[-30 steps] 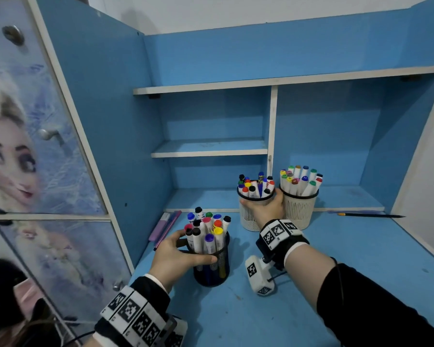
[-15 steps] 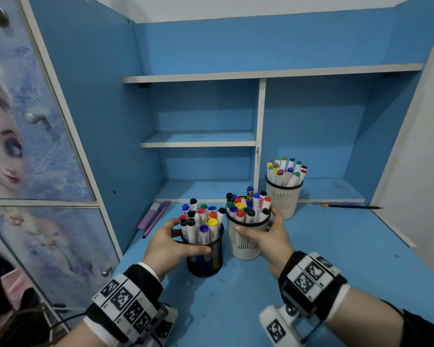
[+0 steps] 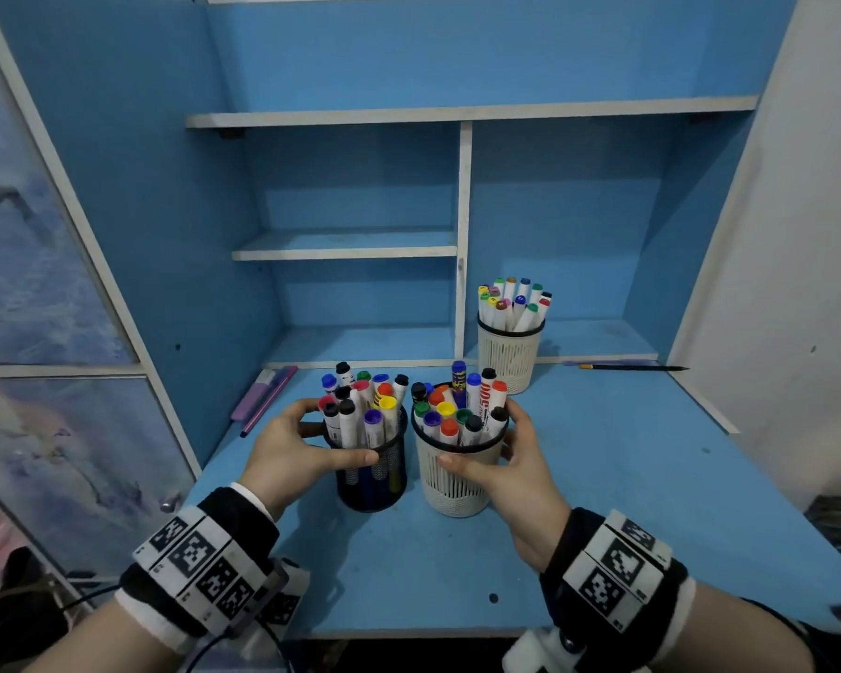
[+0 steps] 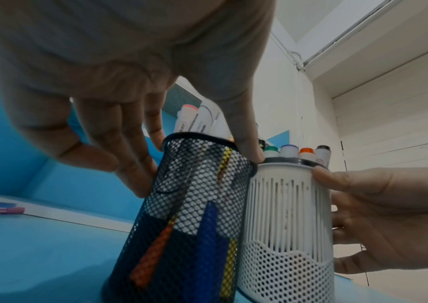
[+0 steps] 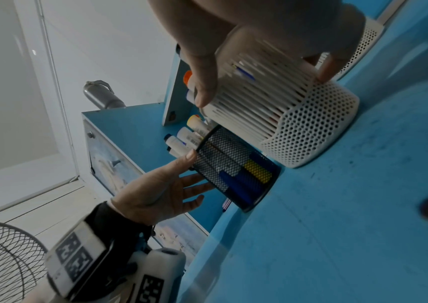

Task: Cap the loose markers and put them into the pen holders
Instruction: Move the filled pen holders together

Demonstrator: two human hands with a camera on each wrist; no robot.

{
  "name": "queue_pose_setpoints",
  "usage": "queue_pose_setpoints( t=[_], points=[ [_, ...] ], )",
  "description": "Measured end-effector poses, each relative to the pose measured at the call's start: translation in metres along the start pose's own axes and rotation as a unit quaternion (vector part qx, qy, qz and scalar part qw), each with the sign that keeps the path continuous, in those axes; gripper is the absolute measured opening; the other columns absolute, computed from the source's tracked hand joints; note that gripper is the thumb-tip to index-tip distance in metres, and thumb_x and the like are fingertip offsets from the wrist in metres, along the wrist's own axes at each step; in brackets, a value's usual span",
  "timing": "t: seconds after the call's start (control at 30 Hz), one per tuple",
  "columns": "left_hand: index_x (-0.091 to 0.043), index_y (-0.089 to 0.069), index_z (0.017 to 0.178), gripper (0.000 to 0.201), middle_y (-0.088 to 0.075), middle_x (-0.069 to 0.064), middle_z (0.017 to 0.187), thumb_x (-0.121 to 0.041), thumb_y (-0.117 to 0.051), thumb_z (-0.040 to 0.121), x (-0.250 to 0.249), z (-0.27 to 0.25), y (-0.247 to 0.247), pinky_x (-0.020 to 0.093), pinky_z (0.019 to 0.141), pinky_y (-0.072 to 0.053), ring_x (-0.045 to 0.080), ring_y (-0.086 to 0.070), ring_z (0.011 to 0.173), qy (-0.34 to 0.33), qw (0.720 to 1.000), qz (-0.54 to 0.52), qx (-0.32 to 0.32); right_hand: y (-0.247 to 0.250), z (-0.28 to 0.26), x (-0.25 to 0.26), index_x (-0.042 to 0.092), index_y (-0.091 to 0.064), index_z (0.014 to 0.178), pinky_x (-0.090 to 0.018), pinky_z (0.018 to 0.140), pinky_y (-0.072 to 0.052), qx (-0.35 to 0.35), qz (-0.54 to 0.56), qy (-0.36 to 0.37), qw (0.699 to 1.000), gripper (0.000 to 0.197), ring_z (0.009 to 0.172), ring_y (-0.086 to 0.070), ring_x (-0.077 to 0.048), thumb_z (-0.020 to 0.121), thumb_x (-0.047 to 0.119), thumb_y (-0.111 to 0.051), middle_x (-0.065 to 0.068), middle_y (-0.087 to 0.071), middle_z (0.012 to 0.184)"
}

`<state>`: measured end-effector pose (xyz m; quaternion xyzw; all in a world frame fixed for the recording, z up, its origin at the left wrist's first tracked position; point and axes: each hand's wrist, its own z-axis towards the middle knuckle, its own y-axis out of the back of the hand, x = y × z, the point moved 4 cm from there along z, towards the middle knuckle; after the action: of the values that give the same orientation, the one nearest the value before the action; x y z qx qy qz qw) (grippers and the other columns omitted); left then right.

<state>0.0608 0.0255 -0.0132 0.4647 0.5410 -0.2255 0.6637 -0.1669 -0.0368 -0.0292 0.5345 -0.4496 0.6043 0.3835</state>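
My left hand [image 3: 292, 454] is curled round the black mesh holder [image 3: 372, 473], thumb across its near side just under the rim and fingers wrapped behind, and my right hand [image 3: 506, 473] grips the white holder [image 3: 450, 483] the same way, thumb on the front wall and fingers round the far side. The two holders stand upright on the blue desk [image 3: 603, 502], side by side in front of me; in the left wrist view their rims look to be touching. Both are packed with markers [image 3: 450, 427] standing cap-up, and every one whose top I can see wears a cap. Farther back, at the foot of the shelf unit [image 3: 462, 235], a second white holder [image 3: 508, 357] stands on its own, also full of capped markers. I see no marker lying loose or open on the desk. What does lie there is a pair of purple and pink pens [image 3: 263, 395] against the left wall and a thin dark pencil [image 3: 632, 367] to the right of the far holder; whether those count as part of the job I cannot tell. I judge the capping and filling to be done or very nearly so, with only the placing of these two holders left, and perhaps those strays.
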Motion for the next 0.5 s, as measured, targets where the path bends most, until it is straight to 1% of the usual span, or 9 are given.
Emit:
queue_pose_setpoints(
  t=[0.07,0.13,0.23,0.27,0.33,0.37,0.43,0.47,0.5],
  points=[
    [-0.026,-0.056,0.116,0.105,-0.066,0.002,0.104,-0.047,-0.089,0.018,0.0,-0.001,-0.002,0.039,0.09,-0.051,0.018,-0.061,0.101,0.001,1.0,0.005,0.001,-0.002,0.003,0.0,0.032,-0.036,0.137,-0.022,0.085,-0.047,0.0,0.003,-0.001,1.0,0.092,0.104,-0.052,0.002,0.064,-0.002,-0.081,0.008,-0.056,0.123],
    [-0.027,-0.056,0.115,0.098,-0.066,0.002,0.103,-0.04,-0.093,0.025,0.001,-0.001,-0.003,0.04,0.091,-0.051,0.018,-0.06,0.102,0.005,1.0,0.004,0.001,-0.002,0.005,0.0,0.031,-0.036,0.137,-0.021,0.083,-0.048,-0.002,0.005,-0.003,1.0,0.092,0.103,-0.054,0.001,0.064,-0.004,-0.081,0.007,-0.057,0.122],
    [-0.027,-0.056,0.118,0.105,-0.066,0.001,0.103,-0.045,-0.091,0.02,0.003,0.001,-0.003,0.041,0.091,-0.051,0.017,-0.06,0.102,0.004,1.0,0.007,0.004,-0.001,0.008,-0.001,0.032,-0.036,0.134,-0.019,0.076,-0.049,-0.001,-0.01,-0.016,1.0,0.091,0.099,-0.056,0.0,0.064,-0.011,-0.077,0.005,-0.057,0.119],
    [-0.026,-0.055,0.119,0.105,-0.066,0.002,0.104,-0.043,-0.094,0.022,0.003,0.001,-0.003,0.041,0.091,-0.051,0.017,-0.06,0.101,0.003,1.0,0.007,0.005,0.001,0.009,-0.001,0.032,-0.037,0.133,-0.019,0.072,-0.049,0.002,-0.019,-0.027,0.999,0.09,0.099,-0.056,-0.002,0.066,-0.016,-0.073,0.003,-0.058,0.118],
    [-0.025,-0.055,0.12,0.096,-0.065,0.002,0.105,-0.034,-0.095,0.033,0.004,0.002,-0.002,0.04,0.09,-0.051,0.018,-0.06,0.102,-0.001,1.0,0.005,0.006,0.008,0.014,0.0,0.027,-0.037,0.138,-0.023,0.069,-0.047,0.005,-0.024,-0.057,0.998,0.088,0.106,-0.057,-0.012,0.069,-0.025,-0.055,-0.002,-0.057,0.125],
    [-0.025,-0.055,0.12,0.092,-0.065,0.003,0.105,-0.031,-0.094,0.037,0.004,0.002,-0.002,0.04,0.09,-0.051,0.018,-0.06,0.101,-0.003,1.0,0.004,0.007,0.014,0.019,0.001,0.026,-0.037,0.141,-0.024,0.067,-0.046,-0.002,-0.016,-0.073,0.997,0.088,0.111,-0.056,-0.017,0.07,-0.026,-0.047,-0.004,-0.054,0.131],
    [-0.026,-0.054,0.118,0.088,-0.065,0.003,0.106,-0.03,-0.093,0.039,0.005,0.002,-0.003,0.039,0.088,-0.052,0.019,-0.061,0.1,-0.007,1.0,0.002,0.01,0.03,0.03,0.008,0.024,-0.043,0.138,-0.025,0.065,-0.041,-0.04,0.003,-0.088,0.995,0.082,0.118,-0.052,-0.024,0.07,-0.022,-0.04,-0.007,-0.047,0.139],
    [-0.027,-0.054,0.117,0.087,-0.064,0.003,0.106,-0.03,-0.092,0.039,0.005,0.002,-0.003,0.038,0.088,-0.052,0.019,-0.061,0.1,-0.007,1.0,0.0,0.011,0.038,0.037,0.014,0.022,-0.046,0.135,-0.026,0.067,-0.039,-0.066,0.003,-0.088,0.994,0.077,0.116,-0.052,-0.023,0.071,-0.019,-0.04,-0.007,-0.047,0.138],
    [-0.028,-0.053,0.117,0.087,-0.064,0.002,0.106,-0.03,-0.092,0.039,0.005,0.002,-0.003,0.037,0.087,-0.052,0.02,-0.061,0.1,-0.007,1.0,-0.004,0.012,0.045,0.045,0.021,0.021,-0.049,0.132,-0.028,0.07,-0.039,-0.091,0.0,-0.082,0.992,0.071,0.11,-0.053,-0.019,0.072,-0.016,-0.041,-0.006,-0.05,0.134]
  ],
)
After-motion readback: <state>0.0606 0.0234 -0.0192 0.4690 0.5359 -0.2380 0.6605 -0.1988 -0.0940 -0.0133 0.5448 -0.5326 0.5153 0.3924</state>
